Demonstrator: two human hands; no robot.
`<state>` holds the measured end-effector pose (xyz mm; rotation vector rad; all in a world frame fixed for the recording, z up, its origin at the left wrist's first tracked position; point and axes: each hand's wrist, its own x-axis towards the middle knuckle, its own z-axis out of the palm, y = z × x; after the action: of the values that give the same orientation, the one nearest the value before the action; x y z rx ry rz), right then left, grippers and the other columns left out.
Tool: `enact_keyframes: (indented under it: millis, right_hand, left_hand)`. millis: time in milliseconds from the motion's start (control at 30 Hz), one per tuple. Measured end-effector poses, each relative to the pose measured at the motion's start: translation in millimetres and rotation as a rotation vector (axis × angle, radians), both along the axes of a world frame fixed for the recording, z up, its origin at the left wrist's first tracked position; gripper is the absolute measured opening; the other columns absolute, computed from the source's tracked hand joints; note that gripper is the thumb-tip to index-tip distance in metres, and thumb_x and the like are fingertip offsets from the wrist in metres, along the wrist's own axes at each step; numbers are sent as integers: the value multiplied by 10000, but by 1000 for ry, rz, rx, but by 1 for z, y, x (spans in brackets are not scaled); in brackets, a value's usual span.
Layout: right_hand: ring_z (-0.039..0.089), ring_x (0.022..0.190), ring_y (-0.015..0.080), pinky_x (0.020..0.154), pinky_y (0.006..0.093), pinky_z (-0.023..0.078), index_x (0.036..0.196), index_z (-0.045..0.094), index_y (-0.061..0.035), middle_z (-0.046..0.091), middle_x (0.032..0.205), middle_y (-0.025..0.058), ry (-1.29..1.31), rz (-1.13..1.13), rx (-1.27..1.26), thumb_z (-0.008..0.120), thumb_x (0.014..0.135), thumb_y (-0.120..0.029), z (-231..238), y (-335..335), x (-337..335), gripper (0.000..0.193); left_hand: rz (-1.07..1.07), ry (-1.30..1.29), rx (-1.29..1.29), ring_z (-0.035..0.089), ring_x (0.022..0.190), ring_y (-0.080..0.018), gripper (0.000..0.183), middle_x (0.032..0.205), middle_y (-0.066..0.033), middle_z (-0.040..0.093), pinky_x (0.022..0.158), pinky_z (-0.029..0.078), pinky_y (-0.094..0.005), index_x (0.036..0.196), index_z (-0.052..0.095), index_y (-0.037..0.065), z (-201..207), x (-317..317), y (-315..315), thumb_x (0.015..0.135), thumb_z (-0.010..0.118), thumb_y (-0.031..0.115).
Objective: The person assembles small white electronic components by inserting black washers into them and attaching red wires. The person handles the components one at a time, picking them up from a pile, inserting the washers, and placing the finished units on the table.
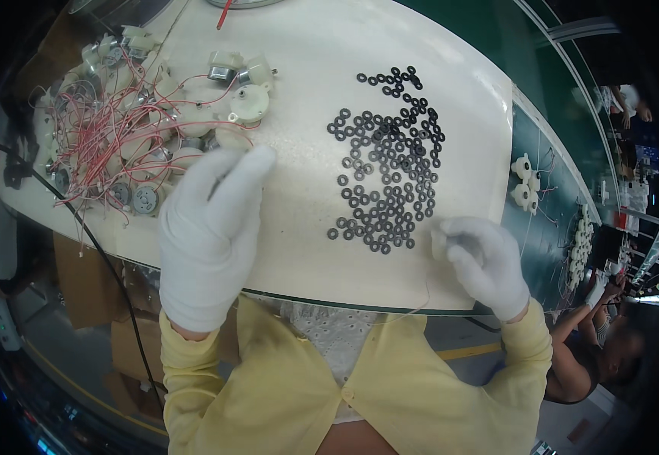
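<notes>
My left hand [212, 227], in a white glove, reaches to the right edge of a pile of small gear motors [146, 199] with cream housings and red and white wires. Its fingers are stretched out with a gap by the thumb, the tips beside a cream gear motor [232, 137]. At the table's front right, my gloved right hand [488, 262] is closed on a gear motor [439, 244]. Only a pale part of that one shows, and a thin wire hangs below it. Between my hands many black rings [394, 155] lie spread on the white table [299, 220].
A round dish [246, 2] and a red stick-like tool [224, 15] are at the far edge. On the green surface to the right sit more cream motors [525, 184]. A black cable [90, 235] crosses the left side. Another person [579, 364] works at the right.
</notes>
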<state>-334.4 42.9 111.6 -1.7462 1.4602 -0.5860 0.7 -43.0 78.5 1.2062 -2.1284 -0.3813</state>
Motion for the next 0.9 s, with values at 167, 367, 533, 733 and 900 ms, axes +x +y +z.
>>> enact_keyframes:
  millis: [167,367,533,733,900]
  right_hand:
    - [592,907,97,813,257,498,1228,573,58,667,1074,98,-237,-170,346,570,948,-48,13,3,1,300]
    - [610,981,117,842,282,514,1217,574,50,677,1133,119,-355,-180,354,568,946,-41,11,3,8,286]
    - [684,830,208,812,310,530,1135,605,1,723,1017,113,77,104,-56,641,867,-45,8,-6,20,275]
    - [601,627,204,637,334,415,1015,634,-121,687,847,-2,473,236,-362,725,747,-116,7,-6,37,283]
    - [493,561,186,590,350,351,941,613,-172,525,690,-34,733,341,-409,741,741,-156,22,-3,41,238]
  left_hand:
    - [37,-27,-63,660,907,-296,409,1112,-131,666,791,535,-353,1254,674,53,-7,1,0,862,695,-63]
    - [57,6,-36,654,871,-293,393,1099,-140,667,760,535,-352,1256,667,37,-12,-1,4,875,697,-52]
    - [71,31,-33,651,840,-287,397,1089,-142,669,737,531,-355,1255,662,33,-14,-2,4,869,704,-50]
    - [60,33,-59,654,827,-297,399,1096,-143,677,723,533,-355,1252,664,37,-15,-1,3,865,707,-54]
    - [43,48,-179,655,761,-301,473,1035,-103,679,633,515,-375,1233,665,57,-20,-4,2,778,765,-28]
